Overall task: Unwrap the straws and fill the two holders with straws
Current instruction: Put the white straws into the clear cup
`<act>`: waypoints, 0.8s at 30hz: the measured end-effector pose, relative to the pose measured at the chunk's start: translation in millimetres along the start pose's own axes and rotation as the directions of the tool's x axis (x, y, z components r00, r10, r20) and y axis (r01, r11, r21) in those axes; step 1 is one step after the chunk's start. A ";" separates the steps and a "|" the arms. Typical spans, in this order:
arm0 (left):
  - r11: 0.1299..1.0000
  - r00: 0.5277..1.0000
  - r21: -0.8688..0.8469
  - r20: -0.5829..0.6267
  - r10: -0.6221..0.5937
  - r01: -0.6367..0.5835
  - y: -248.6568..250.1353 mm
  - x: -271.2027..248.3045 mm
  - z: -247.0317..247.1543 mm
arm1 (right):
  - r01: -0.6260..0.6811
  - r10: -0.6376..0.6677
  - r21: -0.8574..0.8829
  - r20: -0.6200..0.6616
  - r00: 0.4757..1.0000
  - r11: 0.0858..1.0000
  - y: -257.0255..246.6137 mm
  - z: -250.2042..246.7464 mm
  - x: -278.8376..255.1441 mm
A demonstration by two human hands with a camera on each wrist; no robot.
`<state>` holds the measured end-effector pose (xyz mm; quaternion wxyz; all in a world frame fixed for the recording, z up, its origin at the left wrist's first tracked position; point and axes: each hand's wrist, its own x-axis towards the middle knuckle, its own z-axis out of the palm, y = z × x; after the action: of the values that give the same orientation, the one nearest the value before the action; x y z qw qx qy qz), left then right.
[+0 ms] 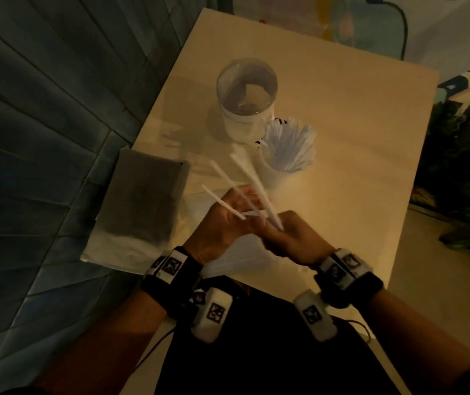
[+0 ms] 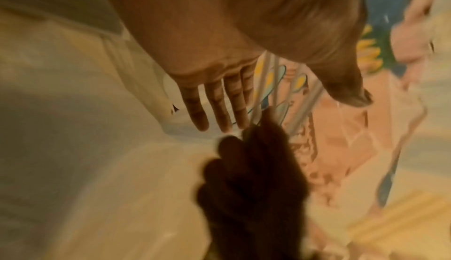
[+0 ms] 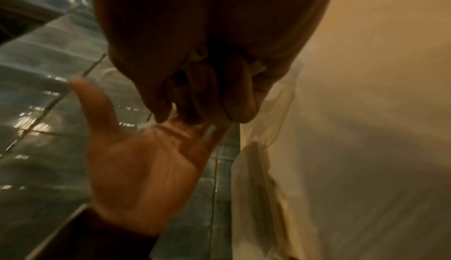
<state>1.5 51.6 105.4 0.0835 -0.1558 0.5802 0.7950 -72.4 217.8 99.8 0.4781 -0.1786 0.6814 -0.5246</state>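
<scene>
Three white straws [image 1: 252, 183] fan up and away from my two hands, which meet over the table's near part. My right hand [image 1: 288, 235] curls round their lower ends; in the left wrist view it shows as a dark fist [image 2: 251, 167] gripping the straws [image 2: 274, 90]. With straight fingers and the thumb spread, my left hand [image 1: 225, 220] lies flat against the straws; its bare palm [image 3: 146, 158] faces the right wrist camera. Beyond the hands, a white cup holder [image 1: 273, 172] carries several pale blue straws [image 1: 290, 143]. Farther back stands a clear cylindrical holder [image 1: 246, 95]; its contents are unclear.
The cream table [image 1: 342, 166] is narrow. A dark grey flat pack [image 1: 148, 201] lies at its left edge on clear plastic wrap [image 1: 108, 249]. More clear wrap [image 1: 228, 266] sits under my wrists. Grey tiled floor [image 1: 43, 138] is to the left and plants [image 1: 467, 172] to the right.
</scene>
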 end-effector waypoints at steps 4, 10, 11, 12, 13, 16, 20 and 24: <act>0.974 0.983 -0.208 -0.172 0.055 -0.091 19.9 -0.4 7.4 | 0.057 -0.063 0.052 0.114 0.992 0.997 -19.3 29.3 26.8; 0.868 0.929 -0.456 -0.371 0.014 -0.195 39.6 1.3 0.3 | 0.035 -0.045 0.101 0.095 0.994 0.994 -15.1 28.6 33.3; 0.852 0.923 -0.472 -0.384 0.032 -0.225 43.2 2.3 -2.6 | 0.040 -0.055 0.190 0.074 0.996 0.981 -11.4 29.5 32.7; 0.839 0.919 -0.478 -0.389 0.065 -0.261 49.3 2.7 -4.5 | 0.050 -0.065 0.310 0.039 0.997 0.950 -8.1 31.0 31.6; 0.825 0.910 -0.482 -0.404 0.090 -0.295 53.4 4.6 -7.6 | 0.056 -0.060 0.427 -0.003 0.998 0.903 -5.5 31.7 31.2; 0.781 0.906 -0.503 -0.383 0.182 -0.370 65.4 9.0 -13.1 | 0.000 0.035 0.678 -0.038 0.999 0.735 -8.3 30.1 35.1; 0.827 0.924 -0.446 -0.317 0.213 -0.343 64.8 8.9 -0.9 | -0.089 0.080 0.846 0.056 0.995 0.525 -27.4 34.5 43.6; 0.913 0.938 -0.316 -0.309 0.156 -0.256 56.9 12.2 8.6 | -0.026 0.066 0.701 -0.031 0.997 0.713 -36.3 39.5 45.5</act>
<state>-29.2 41.4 154.6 -0.1128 -0.2152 0.4479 0.8605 -70.4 148.5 111.1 0.5046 0.0466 0.4492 -0.7359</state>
